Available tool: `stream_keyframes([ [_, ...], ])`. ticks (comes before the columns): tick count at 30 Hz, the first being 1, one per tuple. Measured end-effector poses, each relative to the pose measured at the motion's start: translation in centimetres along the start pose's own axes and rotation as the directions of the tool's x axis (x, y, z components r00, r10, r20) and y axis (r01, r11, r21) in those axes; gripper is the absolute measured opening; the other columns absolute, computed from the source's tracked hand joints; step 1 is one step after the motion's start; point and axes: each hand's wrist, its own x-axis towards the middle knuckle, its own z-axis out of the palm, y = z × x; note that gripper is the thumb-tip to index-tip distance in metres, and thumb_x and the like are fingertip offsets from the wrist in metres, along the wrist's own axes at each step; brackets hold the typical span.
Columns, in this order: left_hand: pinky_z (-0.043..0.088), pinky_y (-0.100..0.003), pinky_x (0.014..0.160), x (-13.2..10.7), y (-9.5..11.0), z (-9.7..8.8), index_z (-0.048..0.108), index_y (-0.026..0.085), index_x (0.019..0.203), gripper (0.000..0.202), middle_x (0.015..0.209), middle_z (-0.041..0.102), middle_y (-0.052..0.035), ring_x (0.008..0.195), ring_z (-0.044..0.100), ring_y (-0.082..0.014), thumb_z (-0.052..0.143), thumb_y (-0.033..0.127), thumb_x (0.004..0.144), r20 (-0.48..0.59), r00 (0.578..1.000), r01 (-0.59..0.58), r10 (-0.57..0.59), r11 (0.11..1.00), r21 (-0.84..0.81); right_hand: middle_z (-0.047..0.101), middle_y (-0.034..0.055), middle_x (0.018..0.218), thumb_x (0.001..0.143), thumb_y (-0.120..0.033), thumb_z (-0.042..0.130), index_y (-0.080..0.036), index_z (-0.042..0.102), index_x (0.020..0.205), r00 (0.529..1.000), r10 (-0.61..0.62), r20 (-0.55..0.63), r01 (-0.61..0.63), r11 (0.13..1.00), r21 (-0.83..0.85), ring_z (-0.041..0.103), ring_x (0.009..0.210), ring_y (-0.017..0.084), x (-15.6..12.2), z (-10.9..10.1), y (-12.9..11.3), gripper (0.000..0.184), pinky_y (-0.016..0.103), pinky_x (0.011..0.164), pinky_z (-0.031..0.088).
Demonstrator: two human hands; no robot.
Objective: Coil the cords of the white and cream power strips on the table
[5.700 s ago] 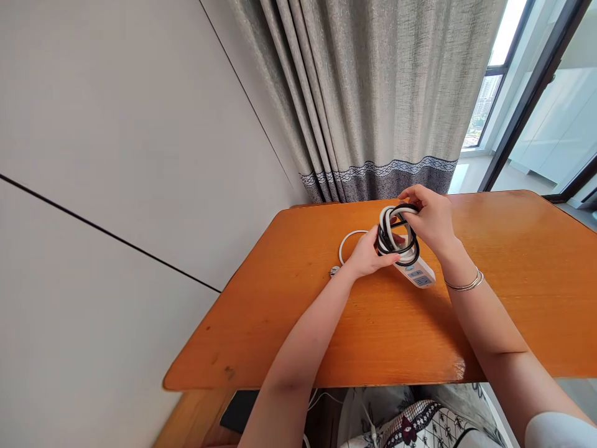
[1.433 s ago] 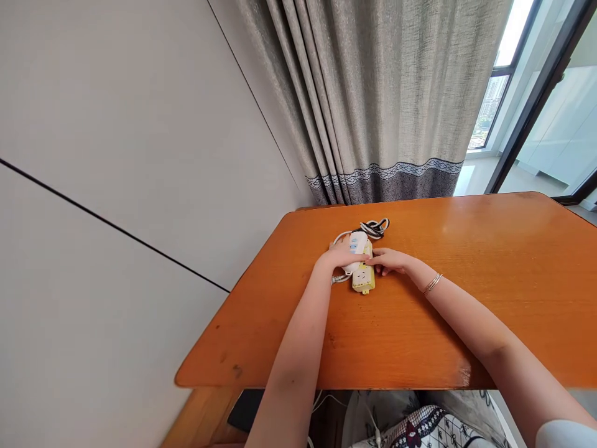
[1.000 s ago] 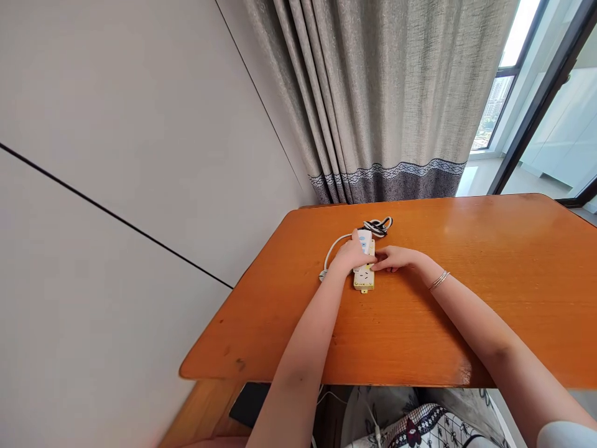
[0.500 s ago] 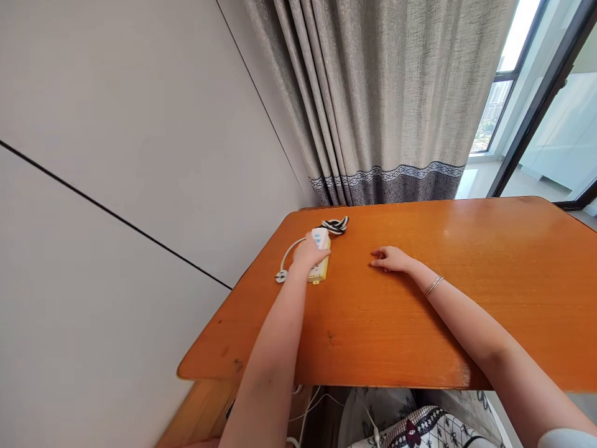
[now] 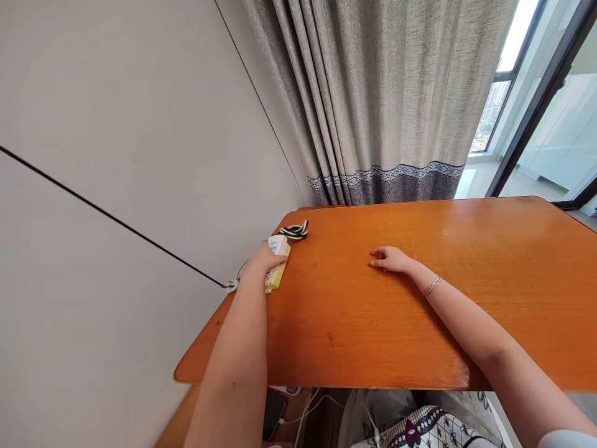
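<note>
At the left side of the table, my left hand (image 5: 261, 257) is closed over a white and yellow power strip (image 5: 277, 276); its thumb shows on the strip's right side and the other fingers are mostly hidden. A white plug (image 5: 232, 285) on a pale cord lies by the table's left edge, against the wall. Just beyond the strip is a bundle of black and white cable (image 5: 296, 231). My right hand (image 5: 390, 258) rests on the tabletop further right, holding nothing, its fingers loosely bent and apart from the thumb.
The orange-brown wooden table (image 5: 373, 323) meets a grey wall (image 5: 116, 124) on the left. A grey curtain (image 5: 387, 93) hangs behind it. Below the front edge are white cables (image 5: 310, 404) and a dark flat object (image 5: 273, 415), partly hidden by my left arm.
My left hand has moved the power strip leftward across the table towards the wall, and its plug and cable bundle have shifted along with it. My right hand has stayed in place.
</note>
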Motion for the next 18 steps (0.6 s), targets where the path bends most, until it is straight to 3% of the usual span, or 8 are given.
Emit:
stream_keyframes([
  [3,0.047,-0.056,0.101,-1.5,2.2,-0.3,0.035,0.014,0.146,0.089,0.142,0.053,-0.0285,0.129,0.054,-0.0436,0.078,0.027,0.069,-0.087,0.996,0.003,0.011,0.988,0.152,0.067,0.0017,0.074,0.09,-0.031,0.067,-0.012,0.062,0.132,1.0,-0.002,0.006,0.002,1.0,0.023,0.06,0.062,0.012,0.1,0.0,0.2,0.046,0.025,0.067,0.047],
  [6,0.028,-0.064,0.114,-3.7,6.0,0.0,0.023,0.008,0.152,0.098,0.158,0.028,-0.0319,0.148,0.026,-0.0461,0.077,0.03,0.072,-0.212,0.96,-0.127,0.184,0.958,0.255,0.067,0.0021,0.076,0.092,-0.031,0.066,-0.011,0.061,0.132,1.0,0.0,0.016,-0.001,0.998,0.055,0.058,0.058,0.01,0.3,0.1,0.5,0.045,0.023,0.063,0.046],
  [8,0.026,-0.06,0.117,-5.4,9.1,0.9,0.02,0.008,0.154,0.097,0.161,0.021,-0.0306,0.15,0.023,-0.0435,0.073,0.034,0.077,-0.212,0.938,-0.228,0.273,0.95,0.213,0.066,0.0017,0.074,0.093,-0.03,0.064,-0.01,0.061,0.132,1.0,0.0,0.02,-0.002,0.997,0.072,0.057,0.056,0.009,0.5,0.2,0.7,0.044,0.022,0.061,0.046],
  [11,0.026,-0.049,0.121,-8.1,13.6,3.6,0.024,0.012,0.155,0.083,0.162,0.027,-0.0226,0.15,0.03,-0.0331,0.062,0.037,0.085,-0.167,0.878,-0.439,0.449,0.893,0.097,0.065,0.0009,0.072,0.093,-0.029,0.063,-0.009,0.06,0.131,1.0,-0.013,0.017,0.012,0.997,0.081,0.057,0.056,0.009,0.4,0.3,0.8,0.043,0.022,0.061,0.045],
  [13,0.022,-0.047,0.124,-10.0,15.8,6.1,0.029,0.014,0.154,0.072,0.161,0.033,-0.0172,0.149,0.032,-0.0288,0.055,0.033,0.089,-0.151,0.81,-0.567,0.566,0.823,0.04,0.064,0.0,0.072,0.092,-0.029,0.063,-0.01,0.062,0.128,0.999,-0.032,0.006,0.031,0.997,0.071,0.057,0.058,0.01,0.1,0.4,0.8,0.041,0.022,0.062,0.045],
  [16,0.021,-0.041,0.124,-12.5,17.4,9.4,0.043,0.013,0.147,0.054,0.155,0.044,-0.014,0.145,0.04,-0.0241,0.045,0.023,0.093,-0.134,0.681,-0.726,0.72,0.688,0.0,0.064,-0.0002,0.073,0.089,-0.026,0.064,-0.012,0.069,0.112,0.997,-0.07,-0.031,0.071,0.997,0.028,0.057,0.063,0.011,-0.9,0.5,0.8,0.028,0.024,0.066,0.043],
  [18,0.032,-0.038,0.12,-13.5,17.5,10.7,0.048,0.013,0.143,0.049,0.15,0.051,-0.0135,0.138,0.049,-0.0222,0.038,0.018,0.095,-0.066,0.617,-0.787,0.784,0.616,-0.04,0.065,0.0008,0.077,0.087,-0.025,0.065,-0.013,0.071,0.102,0.994,-0.094,-0.055,0.094,0.996,-0.003,0.056,0.068,0.012,-2.1,0.4,1.1,0.021,0.025,0.068,0.042],
])
